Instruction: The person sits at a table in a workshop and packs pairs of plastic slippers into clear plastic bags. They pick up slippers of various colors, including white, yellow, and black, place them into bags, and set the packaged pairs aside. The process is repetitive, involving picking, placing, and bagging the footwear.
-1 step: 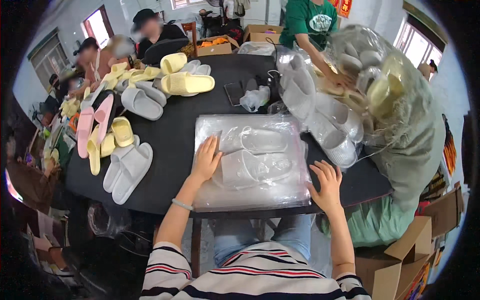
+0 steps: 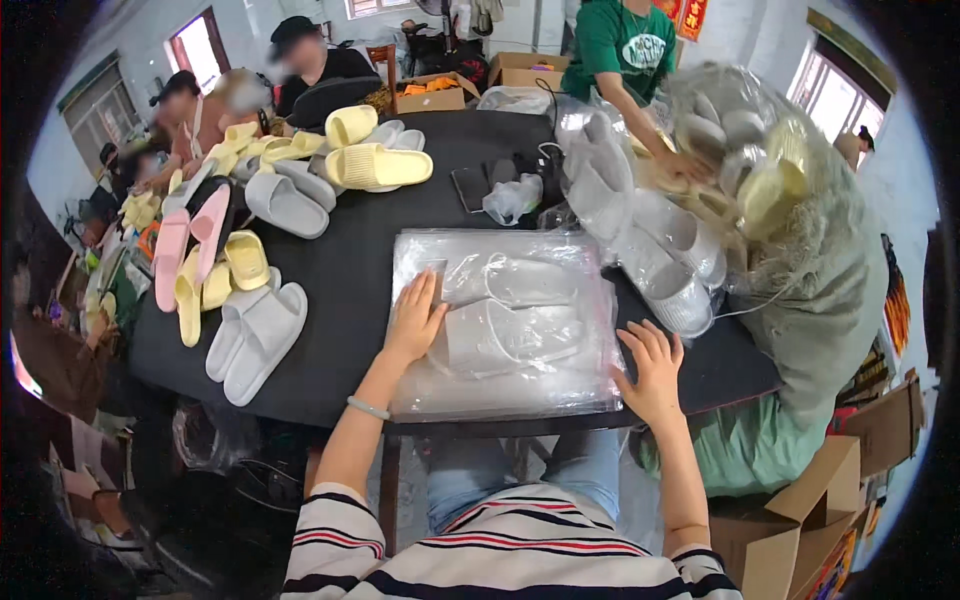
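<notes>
Head view: we sit at a black table in a cluttered room. Clear bags showing pale slippers reach its near edge, our left hand upon them, right hand at their right edge, fingers apart on both; black table shows between them and loose slippers leftward.

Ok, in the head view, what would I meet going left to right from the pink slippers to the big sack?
Pink open-toed slippers, loose pale-grey open-toed slippers, left hand, grey slippers in clear plastic, right hand, bulky grey-green sack.
</notes>
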